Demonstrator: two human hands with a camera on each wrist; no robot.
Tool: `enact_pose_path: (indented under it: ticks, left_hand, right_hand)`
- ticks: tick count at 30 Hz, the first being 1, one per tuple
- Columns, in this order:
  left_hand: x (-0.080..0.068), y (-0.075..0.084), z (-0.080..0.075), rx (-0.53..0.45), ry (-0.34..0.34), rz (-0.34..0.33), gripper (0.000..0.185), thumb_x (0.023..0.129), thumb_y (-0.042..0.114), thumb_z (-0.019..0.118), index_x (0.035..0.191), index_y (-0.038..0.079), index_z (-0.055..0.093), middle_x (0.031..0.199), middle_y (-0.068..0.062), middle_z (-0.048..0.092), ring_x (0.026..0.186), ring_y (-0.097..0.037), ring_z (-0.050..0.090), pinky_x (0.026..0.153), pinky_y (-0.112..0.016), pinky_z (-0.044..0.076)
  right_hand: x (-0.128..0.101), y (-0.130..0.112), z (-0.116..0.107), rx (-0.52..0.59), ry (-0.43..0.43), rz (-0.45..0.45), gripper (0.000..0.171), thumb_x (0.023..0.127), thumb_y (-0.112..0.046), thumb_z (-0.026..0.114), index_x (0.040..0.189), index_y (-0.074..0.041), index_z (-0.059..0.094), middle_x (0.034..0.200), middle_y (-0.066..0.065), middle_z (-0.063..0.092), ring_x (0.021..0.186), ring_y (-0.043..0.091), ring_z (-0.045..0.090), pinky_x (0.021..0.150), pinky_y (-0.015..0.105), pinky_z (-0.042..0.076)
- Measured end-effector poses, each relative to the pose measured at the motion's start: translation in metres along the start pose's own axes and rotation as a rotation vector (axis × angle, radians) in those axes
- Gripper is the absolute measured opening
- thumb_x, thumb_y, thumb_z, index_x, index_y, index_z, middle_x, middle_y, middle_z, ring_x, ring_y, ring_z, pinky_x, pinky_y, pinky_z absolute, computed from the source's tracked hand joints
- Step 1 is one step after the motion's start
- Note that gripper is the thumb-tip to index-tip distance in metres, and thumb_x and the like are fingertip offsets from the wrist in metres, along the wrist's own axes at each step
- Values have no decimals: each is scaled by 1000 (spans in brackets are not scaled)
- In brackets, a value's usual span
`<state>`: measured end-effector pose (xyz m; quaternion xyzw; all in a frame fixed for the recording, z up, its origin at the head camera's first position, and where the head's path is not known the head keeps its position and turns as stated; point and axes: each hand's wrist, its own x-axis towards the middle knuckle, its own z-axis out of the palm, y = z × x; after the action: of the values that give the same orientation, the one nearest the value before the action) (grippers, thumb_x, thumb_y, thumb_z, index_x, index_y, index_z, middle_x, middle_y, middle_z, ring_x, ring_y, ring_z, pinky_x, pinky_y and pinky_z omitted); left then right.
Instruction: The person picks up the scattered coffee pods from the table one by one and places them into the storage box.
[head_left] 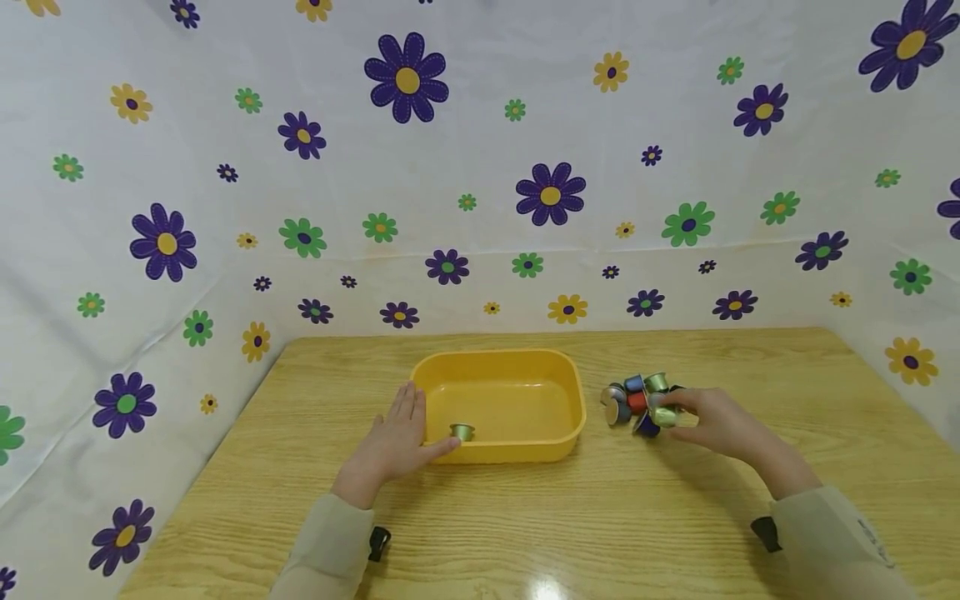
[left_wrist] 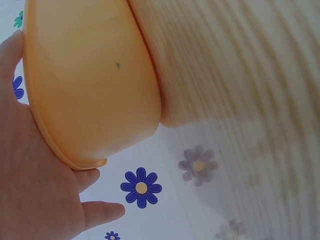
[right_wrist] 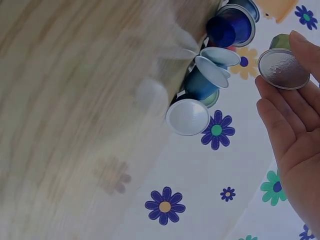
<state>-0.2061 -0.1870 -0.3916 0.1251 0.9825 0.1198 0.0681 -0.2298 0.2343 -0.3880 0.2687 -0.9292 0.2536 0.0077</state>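
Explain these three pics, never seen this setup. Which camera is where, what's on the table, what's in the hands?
No machine here: a person works with two bare hands and wears three cameras.

The wide picture comes from the head camera, looking down at a wooden table with flowered cloth behind it. On the table stand a yellow tub and, to its right, a pile of coffee capsules. One capsule in the tub lies near its front left corner.

The left wrist camera looks along the left hand, which rests with straight fingers against the tub's left end.

The right wrist camera looks along the right hand. Its fingertips pinch a green capsule at the edge of the pile; its foil lid faces that camera.
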Motion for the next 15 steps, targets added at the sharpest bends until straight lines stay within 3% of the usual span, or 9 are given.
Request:
enact_pose_path:
  ticks: [15]
  left_hand:
    - [-1,1,-1,5,13,7,98,81,66,37,137,-8,9,144,-22,-3,132,-32,-2,98,-58,15]
  right_hand:
    - [4,-11,2,43,47,-13,36,76,-12,70,107,4,59,102,19,60,95,37,55,77,46,46]
